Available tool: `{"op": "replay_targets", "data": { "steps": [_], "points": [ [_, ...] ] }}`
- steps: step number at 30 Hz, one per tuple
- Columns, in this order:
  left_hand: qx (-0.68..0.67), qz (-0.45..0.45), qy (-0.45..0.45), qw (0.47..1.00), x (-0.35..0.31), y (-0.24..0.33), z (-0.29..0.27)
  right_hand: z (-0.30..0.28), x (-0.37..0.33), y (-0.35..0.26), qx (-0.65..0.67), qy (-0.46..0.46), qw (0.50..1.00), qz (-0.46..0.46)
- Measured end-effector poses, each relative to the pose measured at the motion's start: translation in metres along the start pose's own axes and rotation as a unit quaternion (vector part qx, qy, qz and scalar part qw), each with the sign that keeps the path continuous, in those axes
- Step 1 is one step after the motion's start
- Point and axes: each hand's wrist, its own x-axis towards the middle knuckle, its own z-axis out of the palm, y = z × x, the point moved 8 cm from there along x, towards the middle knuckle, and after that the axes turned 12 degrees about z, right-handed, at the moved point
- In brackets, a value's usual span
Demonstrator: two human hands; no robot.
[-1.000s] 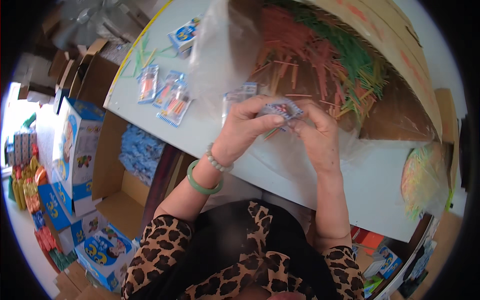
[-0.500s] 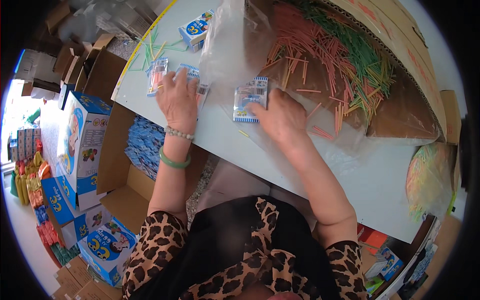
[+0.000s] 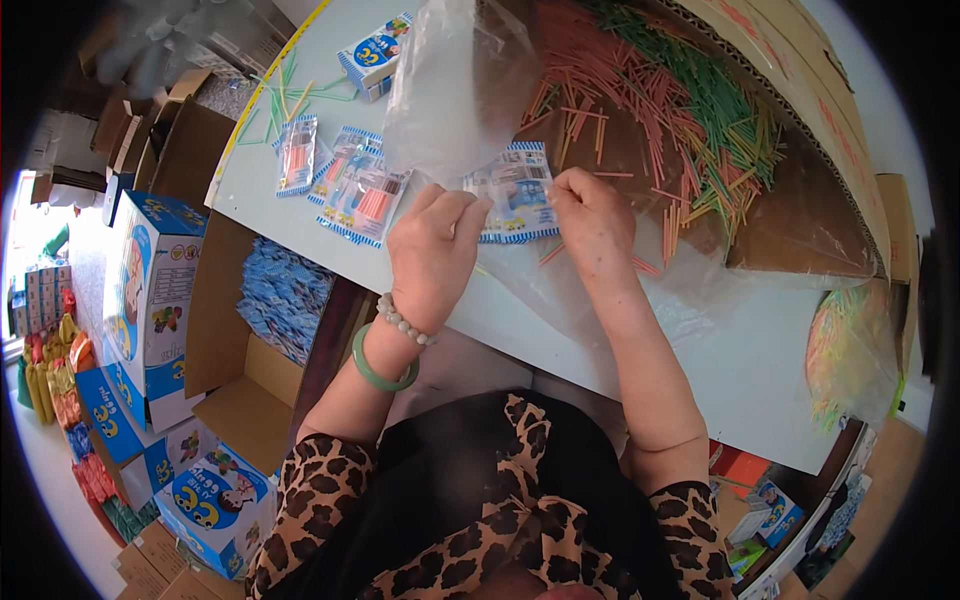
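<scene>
Between my hands is a small blue-and-white plastic packet (image 3: 517, 190) with clear parts, lying over the edge of a clear plastic sheet. My left hand (image 3: 432, 245), wearing a bead bracelet and a green bangle, pinches the packet's left side. At its right edge, my right hand (image 3: 595, 215) is closed on it with thumb and forefinger. To the left lie several similar packets holding pink sticks, among them one packet (image 3: 297, 160) apart and another packet (image 3: 365, 203) in front of an overlapping one.
A large carton (image 3: 835, 130) on the table spills red, green and yellow sticks (image 3: 690, 110). Loose green sticks (image 3: 300, 95) and a small blue box (image 3: 375, 55) are at the far left. Below the table's left edge stands an open carton of packets (image 3: 285, 295). A bag of sticks (image 3: 850, 350) sits right.
My left hand has left the packets on the left and moved right to the packet at my right hand. My right hand has shifted to that packet's right edge.
</scene>
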Motion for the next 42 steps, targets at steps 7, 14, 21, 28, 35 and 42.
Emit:
{"op": "replay_targets", "data": {
  "steps": [7,14,21,28,35,42],
  "points": [
    [-0.13,-0.037,0.021,0.991,0.023,0.01,0.018,-0.014,-0.005,0.023,0.331,-0.16,0.929,0.033],
    [-0.374,-0.198,-0.065,0.904,0.02,-0.007,0.064,-0.014,-0.009,-0.002,0.284,-0.187,0.94,0.023],
    [-0.075,-0.101,-0.071,0.99,0.032,-0.018,0.039,-0.03,0.029,0.013,0.001,-0.063,0.992,0.11],
    [0.112,0.124,0.027,0.986,0.023,0.035,0.009,-0.025,0.028,0.012,0.281,-0.187,0.941,0.026],
    [-0.45,-0.29,0.026,0.844,0.016,-0.024,0.05,-0.012,0.053,-0.036,0.155,-0.242,0.957,-0.035],
    [-0.487,-0.343,-0.026,0.803,0.006,-0.015,0.062,0.016,0.137,-0.085,-0.257,0.149,0.916,-0.268]
  ]
}}
